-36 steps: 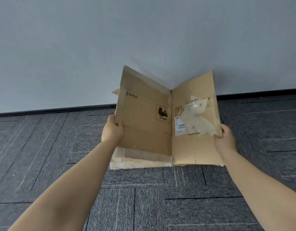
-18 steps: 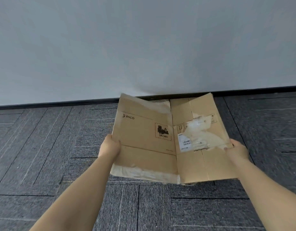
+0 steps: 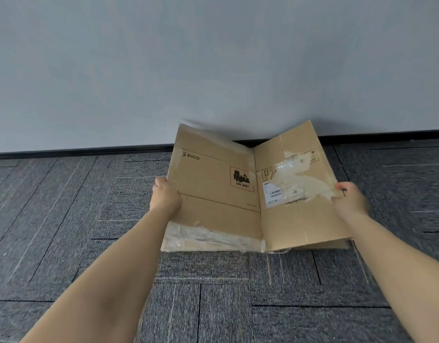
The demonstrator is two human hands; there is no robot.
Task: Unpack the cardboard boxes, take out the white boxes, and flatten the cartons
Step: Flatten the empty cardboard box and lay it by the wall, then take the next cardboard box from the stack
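Holding folded carton (image 3: 213,194) by side edges | left hand (image 3: 165,195): fingers hidden behind | right hand (image 3: 349,200): fingers pinching edge, blurred

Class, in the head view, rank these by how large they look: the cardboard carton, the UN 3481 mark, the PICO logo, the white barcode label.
1. cardboard carton, by far.
2. UN 3481 mark and white barcode label: about alike, so unranked.
3. PICO logo.

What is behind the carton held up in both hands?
Behind the carton, the black baseboard and grey wall show above its top edge, and grey carpet lies on both sides. The floor strip it covers is hidden.
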